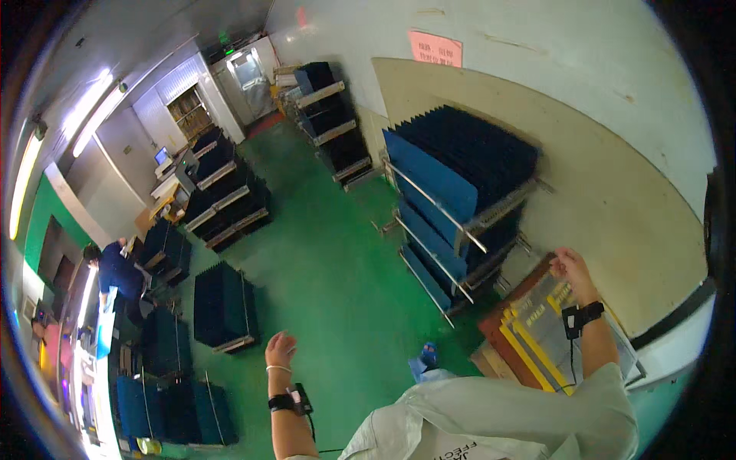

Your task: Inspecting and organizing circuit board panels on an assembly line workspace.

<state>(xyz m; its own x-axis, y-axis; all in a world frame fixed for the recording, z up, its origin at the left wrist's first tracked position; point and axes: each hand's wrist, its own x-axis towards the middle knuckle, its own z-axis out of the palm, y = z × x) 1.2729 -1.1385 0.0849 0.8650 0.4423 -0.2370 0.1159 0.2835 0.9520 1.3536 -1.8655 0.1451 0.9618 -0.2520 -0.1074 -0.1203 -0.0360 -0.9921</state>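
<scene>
My left hand (280,349) hangs over the green floor with its fingers curled in and nothing seen in them. A pale band circles its wrist, and a black strap with a small device sits on the forearm. Out to the right, my right hand (571,270) is loosely closed and also looks empty. Beneath it lean flat grey panels with yellow edges (546,349), stacked against the wall. The nearest large thing is a tiered rack (433,201) of upright dark blue panels, just left of my right hand and apart from it.
More racks of dark panels stand along the wall (333,126) and down the left side (230,184). A single low rack (222,307) is on the floor (322,253). A person in dark blue (119,272) bends over a lit bench at left. A door (249,77) is far back.
</scene>
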